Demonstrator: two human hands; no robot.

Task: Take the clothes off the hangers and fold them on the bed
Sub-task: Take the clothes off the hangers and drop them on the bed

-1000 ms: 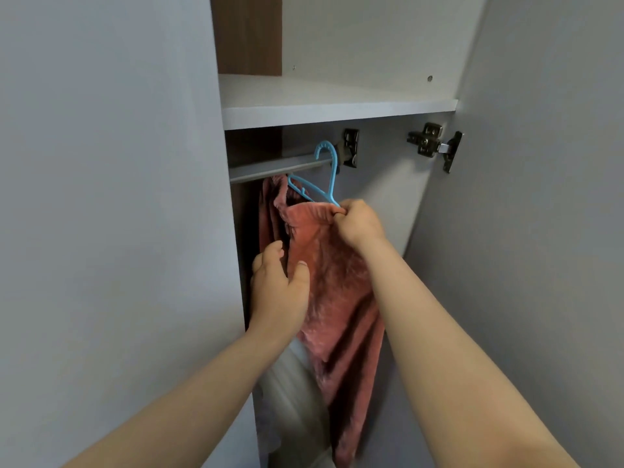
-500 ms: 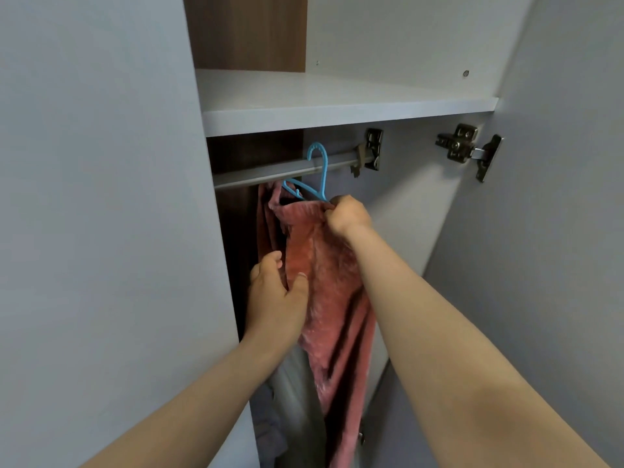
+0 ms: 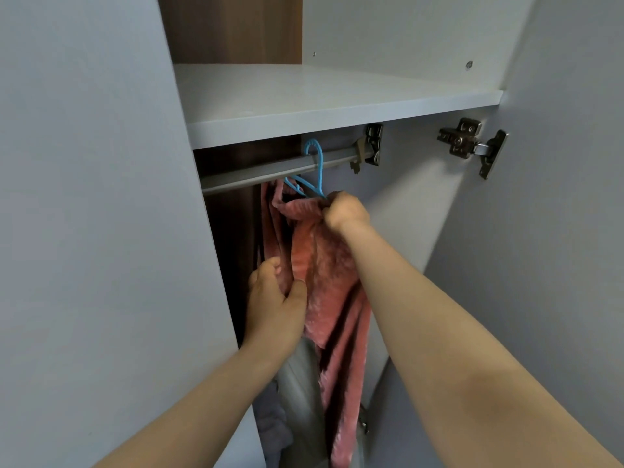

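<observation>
Soft, floppy pink garment (image 3: 324,275) on blue hanger (image 3: 312,177) at wardrobe rail (image 3: 270,172), right hand (image 3: 344,211) gripping top, left hand (image 3: 275,298) pinching mid-fold; likely light, best held near hanger.

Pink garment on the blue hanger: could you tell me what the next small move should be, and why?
Probably lift the hanger off the rail: the right hand grips the garment at its top, the left hand holds it lower, and the hanger hangs on the rail.

The blue hanger (image 3: 319,167) has slid along the rail (image 3: 263,173) away from the bracket (image 3: 373,145); the left hand (image 3: 273,298) has closed on the pink garment (image 3: 324,265)
</observation>
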